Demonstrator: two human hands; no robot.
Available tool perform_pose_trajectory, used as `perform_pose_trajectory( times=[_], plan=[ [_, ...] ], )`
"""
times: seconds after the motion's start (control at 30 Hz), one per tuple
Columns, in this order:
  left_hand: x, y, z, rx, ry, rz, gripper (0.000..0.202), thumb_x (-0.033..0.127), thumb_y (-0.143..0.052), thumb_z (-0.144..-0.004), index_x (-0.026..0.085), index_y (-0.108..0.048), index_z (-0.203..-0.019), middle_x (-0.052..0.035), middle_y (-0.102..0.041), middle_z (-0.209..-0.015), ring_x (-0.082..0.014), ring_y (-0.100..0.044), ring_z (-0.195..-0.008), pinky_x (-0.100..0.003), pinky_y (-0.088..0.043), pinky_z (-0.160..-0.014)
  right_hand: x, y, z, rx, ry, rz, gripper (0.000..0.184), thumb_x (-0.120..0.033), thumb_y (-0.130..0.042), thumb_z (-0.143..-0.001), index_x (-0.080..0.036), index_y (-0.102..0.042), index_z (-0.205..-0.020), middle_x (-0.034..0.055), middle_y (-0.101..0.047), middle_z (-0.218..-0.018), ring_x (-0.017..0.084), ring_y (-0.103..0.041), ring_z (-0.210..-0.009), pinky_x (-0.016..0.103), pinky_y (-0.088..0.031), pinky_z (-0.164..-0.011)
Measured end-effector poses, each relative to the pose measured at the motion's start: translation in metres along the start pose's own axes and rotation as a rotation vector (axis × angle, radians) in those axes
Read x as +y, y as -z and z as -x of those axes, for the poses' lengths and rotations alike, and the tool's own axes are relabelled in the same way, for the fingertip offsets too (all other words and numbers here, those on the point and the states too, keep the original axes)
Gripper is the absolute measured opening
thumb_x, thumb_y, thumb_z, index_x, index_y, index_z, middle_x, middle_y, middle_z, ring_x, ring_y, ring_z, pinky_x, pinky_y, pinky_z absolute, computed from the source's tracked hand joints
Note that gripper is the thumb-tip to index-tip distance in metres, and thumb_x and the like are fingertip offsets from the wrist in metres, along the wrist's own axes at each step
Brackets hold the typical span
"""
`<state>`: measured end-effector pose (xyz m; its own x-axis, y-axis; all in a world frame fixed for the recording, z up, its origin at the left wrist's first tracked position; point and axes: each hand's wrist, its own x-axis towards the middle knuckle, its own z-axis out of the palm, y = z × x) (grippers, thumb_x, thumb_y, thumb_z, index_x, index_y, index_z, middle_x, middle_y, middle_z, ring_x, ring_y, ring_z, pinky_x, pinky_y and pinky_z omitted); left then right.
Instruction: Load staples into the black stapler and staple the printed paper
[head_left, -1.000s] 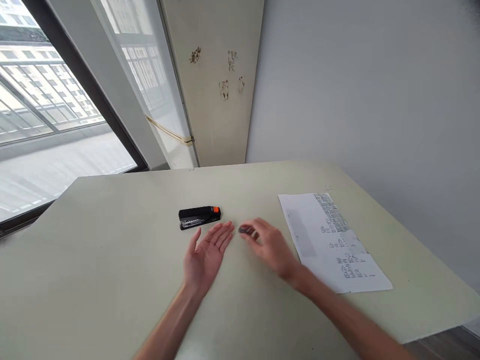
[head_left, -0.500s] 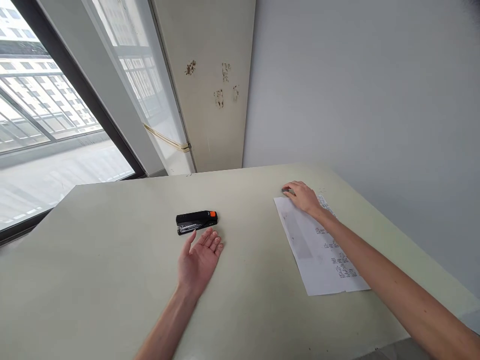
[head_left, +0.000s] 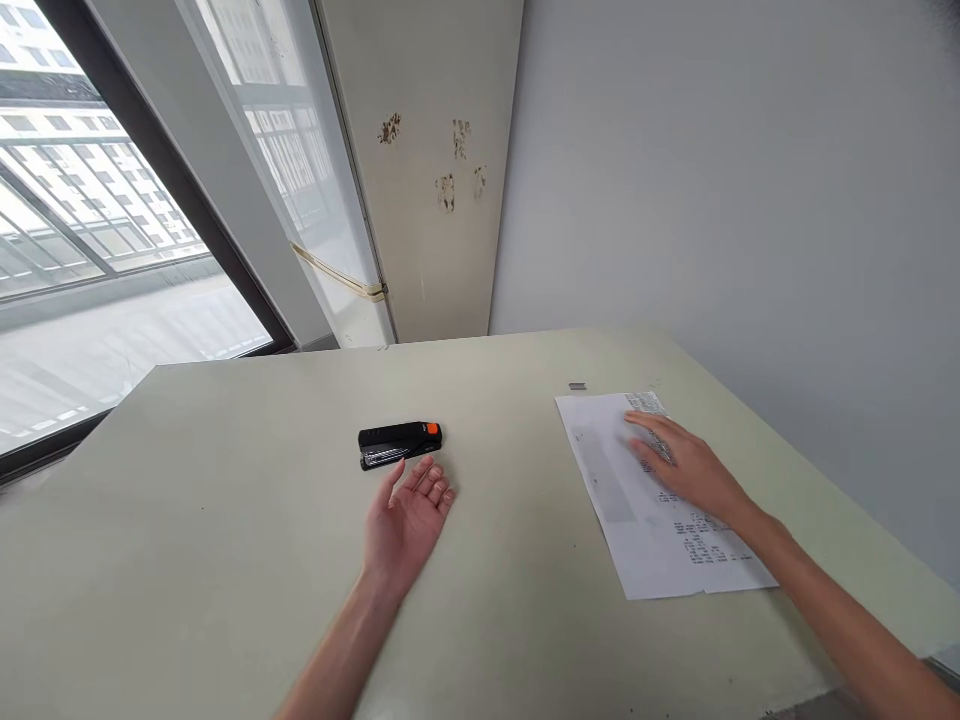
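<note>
On the table lies a black stapler (head_left: 400,444) with an orange patch at its right end. Just in front of it my left hand (head_left: 409,515) rests palm up, fingers apart and holding nothing. Printed paper (head_left: 626,520) lies flat on the right side. Over its upper right part is my right hand (head_left: 686,460), fingers spread with nothing in them; whether it touches the paper I cannot tell. A small grey strip of staples (head_left: 577,386) lies just beyond the paper's far edge. My right hand and forearm hide some of the print.
The pale green table (head_left: 225,560) meets a plain wall (head_left: 720,180) at the right. Behind it stands a beige cabinet panel (head_left: 442,260) with brown stains. A dark-framed window (head_left: 150,180) is at the left.
My right hand has let go of the staple strip and moved right and nearer over the paper. The strip now shows on the table. My left hand stays by the stapler.
</note>
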<state>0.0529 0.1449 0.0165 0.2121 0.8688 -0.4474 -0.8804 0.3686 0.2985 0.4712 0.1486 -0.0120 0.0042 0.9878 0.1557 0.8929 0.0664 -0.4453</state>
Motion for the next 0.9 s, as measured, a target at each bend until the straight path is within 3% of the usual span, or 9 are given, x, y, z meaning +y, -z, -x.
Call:
perform_pose_trajectory(
  times=[0.17, 0.33, 0.43, 0.6, 0.9],
  plan=[
    [0.0, -0.003, 0.001, 0.006, -0.004, -0.018, 0.017, 0.024, -0.06, -0.095, 0.01, -0.07, -0.098, -0.0083, -0.065, -0.083, -0.0167, -0.065, -0.072, -0.03, -0.058, -0.07, 0.022, 0.002, 0.083, -0.02, -0.088, 0.057, 0.057, -0.059, -0.043, -0.104, -0.042, -0.043, -0.158, -0.0026, -0.043, -0.167, 0.035, -0.045, -0.151, 0.059, -0.052, -0.113],
    [0.0, -0.006, 0.002, 0.019, -0.016, -0.029, 0.013, 0.021, -0.061, -0.094, 0.012, -0.07, -0.099, -0.0079, -0.066, -0.084, -0.0162, -0.066, -0.072, -0.029, -0.059, -0.07, 0.031, 0.0, 0.132, 0.017, -0.102, 0.037, 0.061, -0.057, -0.044, -0.104, -0.042, -0.034, -0.163, -0.0017, -0.031, -0.173, 0.037, -0.034, -0.156, 0.063, -0.047, -0.117],
    [0.0, -0.008, 0.003, 0.031, -0.024, -0.029, 0.016, 0.02, -0.058, -0.095, 0.011, -0.069, -0.101, -0.0099, -0.067, -0.088, -0.0174, -0.068, -0.077, -0.03, -0.06, -0.072, 0.03, -0.005, 0.142, 0.04, -0.122, 0.015, 0.062, -0.058, -0.044, -0.104, -0.042, -0.034, -0.163, -0.0015, -0.03, -0.173, 0.036, -0.031, -0.157, 0.064, -0.044, -0.119],
    [0.0, -0.009, 0.004, 0.038, -0.031, -0.041, 0.019, 0.021, -0.055, -0.098, 0.009, -0.069, -0.104, -0.0118, -0.068, -0.091, -0.0188, -0.069, -0.079, -0.031, -0.061, -0.074, 0.029, -0.011, 0.141, 0.062, -0.072, 0.058, 0.061, -0.056, -0.045, -0.105, -0.039, -0.036, -0.163, -0.002, -0.03, -0.173, 0.032, -0.026, -0.16, 0.063, -0.026, -0.129],
    [0.0, -0.012, 0.004, 0.037, -0.041, -0.059, 0.017, 0.02, -0.055, -0.097, 0.011, -0.069, -0.103, -0.0099, -0.067, -0.088, -0.0175, -0.068, -0.076, -0.03, -0.061, -0.071, 0.025, -0.011, 0.14, 0.062, -0.061, 0.085, 0.061, -0.057, -0.045, -0.104, -0.041, -0.035, -0.163, -0.0045, -0.031, -0.172, 0.032, -0.029, -0.159, 0.063, -0.03, -0.128]
  ],
)
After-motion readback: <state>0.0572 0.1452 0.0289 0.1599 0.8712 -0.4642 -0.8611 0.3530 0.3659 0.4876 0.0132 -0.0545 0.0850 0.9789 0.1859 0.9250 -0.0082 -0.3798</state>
